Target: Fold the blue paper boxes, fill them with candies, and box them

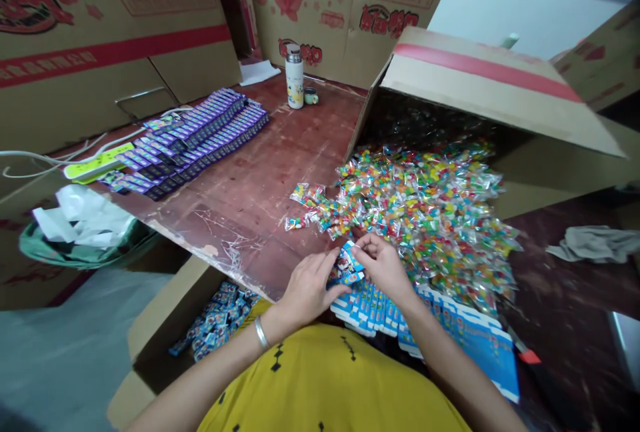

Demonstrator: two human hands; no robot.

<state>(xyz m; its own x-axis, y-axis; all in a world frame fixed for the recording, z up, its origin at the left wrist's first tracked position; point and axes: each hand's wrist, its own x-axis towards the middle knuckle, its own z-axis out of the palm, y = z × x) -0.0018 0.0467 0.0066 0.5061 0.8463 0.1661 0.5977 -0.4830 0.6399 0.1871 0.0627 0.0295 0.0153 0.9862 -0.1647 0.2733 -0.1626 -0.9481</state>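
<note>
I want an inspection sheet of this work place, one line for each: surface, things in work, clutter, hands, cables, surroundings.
Surface: red-brown table, scuffed, pale scratches near the front edge.
Things: small blue box in the hands; clear candy bags spilling from an open carton; overlapping flat blue boxes nearest the person.
Clutter: bottle upright beside a cup; purple boxes in rows.
Hands: fingers of left hand and right hand both on the small blue box.
Cables: white cables by a yellow-green power strip.
Surroundings: large cartons behind; white scraps at left; grey cloth at right.
</note>
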